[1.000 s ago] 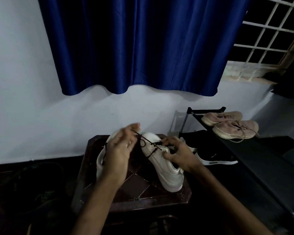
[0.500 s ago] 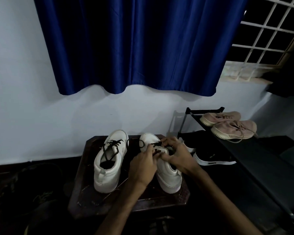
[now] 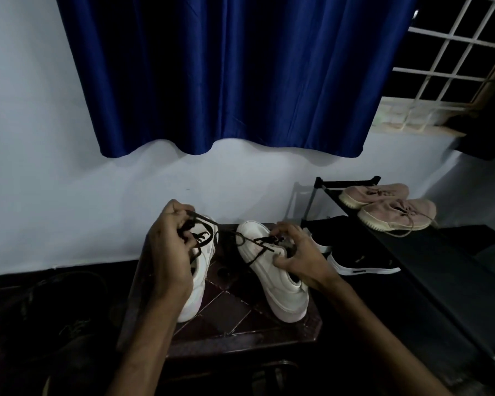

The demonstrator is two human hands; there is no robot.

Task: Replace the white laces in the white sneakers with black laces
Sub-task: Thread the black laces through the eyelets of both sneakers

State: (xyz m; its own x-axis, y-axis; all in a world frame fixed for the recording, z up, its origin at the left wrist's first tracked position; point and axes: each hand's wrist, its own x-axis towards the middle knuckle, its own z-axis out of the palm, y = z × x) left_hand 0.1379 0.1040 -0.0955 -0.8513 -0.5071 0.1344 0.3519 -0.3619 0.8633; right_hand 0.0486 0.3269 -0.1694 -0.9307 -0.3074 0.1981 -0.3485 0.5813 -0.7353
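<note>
the black lace (image 3: pixel 262 243) is the thing to watch: half a second back both hands were huddled down over the tongue of the right sneaker (image 3: pixel 283 292), and now the left hand (image 3: pixel 169 250) has swung up and away to the left with the cord clenched in its curled fingers, so the lace runs in a slack line from that fist down to the front eyelets. i'd take that as one more pass just drawn through, with the lacing on this shoe only partly up the eyelets. the right hand (image 3: pixel 299 255) is down on the shoe, thumb and fingers curled round the tongue end to pin it against the pull. the lace looks thin, round and limp, looping loosely near the toe. the sneaker is smooth, slightly glossy white with a thick flat sole, lying angled on the small dark table (image 3: pixel 235 318), whose top shows reddish squares with pale seams. just beside it, half hidden behind the raised hand, the left sneaker (image 3: pixel 199 284) already shows black lacing. to the right is a black shoe rack (image 3: pixel 429 267) carrying soft pink shoes (image 3: pixel 395 214) above a black sneaker (image 3: pixel 360 262) with a white sole. behind hang a satiny blue curtain (image 3: pixel 226 75) and a white window grille (image 3: pixel 457 52).
</note>
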